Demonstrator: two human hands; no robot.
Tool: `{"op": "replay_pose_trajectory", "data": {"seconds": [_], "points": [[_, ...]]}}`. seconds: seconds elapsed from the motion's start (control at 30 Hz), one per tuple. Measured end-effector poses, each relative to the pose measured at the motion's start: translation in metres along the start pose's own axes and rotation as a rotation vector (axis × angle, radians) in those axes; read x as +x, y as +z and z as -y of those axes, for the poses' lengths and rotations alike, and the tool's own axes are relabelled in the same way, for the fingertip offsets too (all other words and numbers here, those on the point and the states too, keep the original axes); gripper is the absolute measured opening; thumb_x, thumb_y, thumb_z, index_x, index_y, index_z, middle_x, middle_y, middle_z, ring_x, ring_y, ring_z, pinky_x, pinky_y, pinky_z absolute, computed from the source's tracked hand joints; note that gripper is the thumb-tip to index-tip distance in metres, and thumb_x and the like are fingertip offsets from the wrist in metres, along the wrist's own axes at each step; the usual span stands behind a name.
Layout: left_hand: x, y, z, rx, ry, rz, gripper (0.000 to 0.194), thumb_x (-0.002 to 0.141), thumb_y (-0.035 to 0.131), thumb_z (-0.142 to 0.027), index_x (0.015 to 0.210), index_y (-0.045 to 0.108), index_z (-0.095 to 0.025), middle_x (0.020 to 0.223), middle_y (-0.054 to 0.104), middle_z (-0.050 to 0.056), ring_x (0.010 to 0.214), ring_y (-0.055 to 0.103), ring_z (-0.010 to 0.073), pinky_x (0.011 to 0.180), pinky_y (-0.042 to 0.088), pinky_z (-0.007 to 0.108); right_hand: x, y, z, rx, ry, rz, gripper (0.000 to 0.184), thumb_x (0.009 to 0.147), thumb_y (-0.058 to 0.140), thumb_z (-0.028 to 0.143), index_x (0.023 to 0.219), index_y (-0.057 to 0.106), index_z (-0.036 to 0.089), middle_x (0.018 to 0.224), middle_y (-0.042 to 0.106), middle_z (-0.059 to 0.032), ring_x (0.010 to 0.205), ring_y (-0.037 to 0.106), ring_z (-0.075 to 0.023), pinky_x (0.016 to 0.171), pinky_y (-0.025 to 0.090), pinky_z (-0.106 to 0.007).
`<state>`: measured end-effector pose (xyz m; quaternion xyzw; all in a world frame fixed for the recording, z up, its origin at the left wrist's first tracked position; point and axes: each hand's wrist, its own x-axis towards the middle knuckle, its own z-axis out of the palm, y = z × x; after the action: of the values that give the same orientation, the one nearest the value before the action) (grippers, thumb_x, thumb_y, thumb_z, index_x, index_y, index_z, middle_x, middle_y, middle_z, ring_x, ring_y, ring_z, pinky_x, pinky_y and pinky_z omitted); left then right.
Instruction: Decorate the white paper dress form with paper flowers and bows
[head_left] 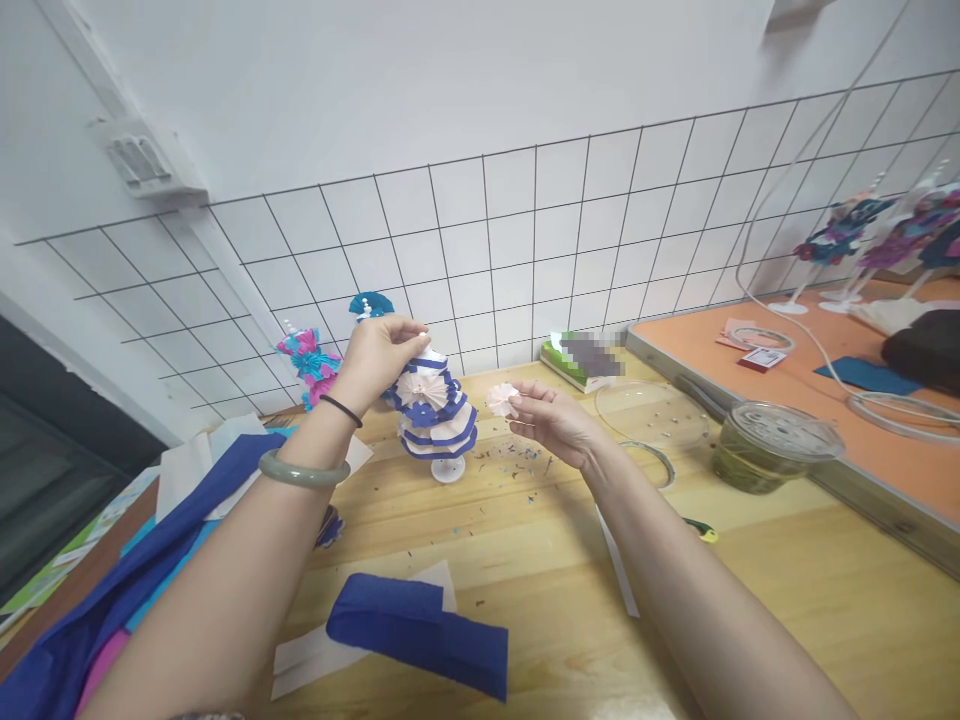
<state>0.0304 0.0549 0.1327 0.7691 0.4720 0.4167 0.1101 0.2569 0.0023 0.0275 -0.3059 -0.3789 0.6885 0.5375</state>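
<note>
At the far left, a long length of deep-blue crêpe-like material (214, 500) lies over turquoise and pink sheets at the table's edge. Next stands a small ruffled figure in pink and turquoise (321, 388), near the wall. The left hand (386, 350), with a grey-green bangle (304, 472) and a thin black band (341, 409) at its wrist, has its thumb and fingers drawn narrow, pinching the white top of a tiered white-and-blue ruffled dress model (439, 415). That model stands upright on a round white base on the pale wooden table (555, 560). In front of it, a folded deep-blue strip (420, 625) lies across white pieces. Just right of the model and apart from it, a pale-pink pleated rosette (501, 399) is held between the fingertips of the right hand (551, 418), with small coloured scraps (531, 470) on the table below. Farther right come a green-and-white pack (566, 366) by the wall, a round clear plastic tub (772, 450) and an orange-topped board (802, 350), with at least 2 more ruffled figures (846, 235) at its back.
</note>
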Motion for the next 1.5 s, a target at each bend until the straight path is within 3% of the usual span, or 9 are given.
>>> {"op": "replay_pose_trajectory", "data": {"seconds": [0.17,0.3,0.43,0.6,0.77,1.1,1.5], "points": [[-0.001,0.003,-0.007,-0.004,0.017,0.017,0.023,0.070,0.061,-0.034,0.083,0.068,-0.016,0.078,0.069,0.005,0.070,0.062,0.0158,0.065,0.049,0.026,-0.002,0.003,0.002,-0.023,-0.027,0.013,0.022,0.063,0.074,0.022,0.084,0.066,0.021,0.078,0.067,-0.0003,0.069,0.060,-0.0104,0.066,0.045,-0.024],[-0.005,0.004,-0.020,-0.021,0.036,0.062,0.023,0.071,0.060,-0.033,0.085,0.068,-0.016,0.078,0.070,0.005,0.071,0.062,0.0162,0.065,0.049,0.026,-0.006,0.008,0.008,-0.090,-0.137,-0.025,0.017,0.063,0.074,0.025,0.077,0.067,0.020,0.079,0.066,-0.0003,0.075,0.059,-0.0113,0.070,0.045,-0.025],[-0.011,0.007,-0.035,-0.063,0.046,0.144,0.024,0.071,0.060,-0.033,0.085,0.068,-0.015,0.078,0.070,0.005,0.071,0.062,0.0162,0.063,0.049,0.026,-0.016,0.015,0.020,-0.128,-0.274,-0.036,0.021,0.065,0.073,0.025,0.084,0.065,0.022,0.086,0.064,-0.0002,0.077,0.059,-0.0118,0.071,0.045,-0.027],[-0.020,0.016,-0.052,-0.156,0.065,0.220,0.022,0.071,0.061,-0.032,0.084,0.068,-0.014,0.077,0.069,0.005,0.068,0.061,0.0146,0.060,0.049,0.024,-0.032,0.025,0.034,-0.260,-0.411,0.035,0.035,0.068,0.070,0.025,0.101,0.060,0.021,0.079,0.062,-0.0012,0.072,0.058,-0.0131,0.069,0.046,-0.029],[-0.030,0.019,-0.071,-0.182,0.130,0.265,0.019,0.072,0.060,-0.030,0.081,0.067,-0.014,0.078,0.069,0.005,0.070,0.061,0.0152,0.062,0.048,0.025,-0.047,0.033,0.044,-0.363,-0.515,-0.013,0.035,0.069,0.069,0.027,0.102,0.059,0.022,0.080,0.061,-0.0002,0.074,0.057,-0.0130,0.070,0.046,-0.028],[-0.038,0.024,-0.079,-0.183,0.200,0.267,0.017,0.074,0.058,-0.028,0.081,0.066,-0.015,0.079,0.068,0.004,0.073,0.061,0.0154,0.065,0.047,0.026,-0.058,0.040,0.051,-0.449,-0.514,0.028,0.040,0.071,0.067,0.028,0.108,0.053,0.021,0.082,0.063,-0.0026,0.073,0.056,-0.0142,0.066,0.046,-0.029],[-0.039,0.022,-0.078,-0.223,0.138,0.290,0.019,0.073,0.059,-0.031,0.083,0.065,-0.015,0.083,0.068,0.006,0.073,0.062,0.0161,0.064,0.050,0.027,-0.052,0.040,0.045,-0.424,-0.517,-0.039,0.044,0.069,0.069,0.030,0.109,0.053,0.021,0.078,0.064,-0.0019,0.074,0.058,-0.0156,0.069,0.047,-0.031]]}}
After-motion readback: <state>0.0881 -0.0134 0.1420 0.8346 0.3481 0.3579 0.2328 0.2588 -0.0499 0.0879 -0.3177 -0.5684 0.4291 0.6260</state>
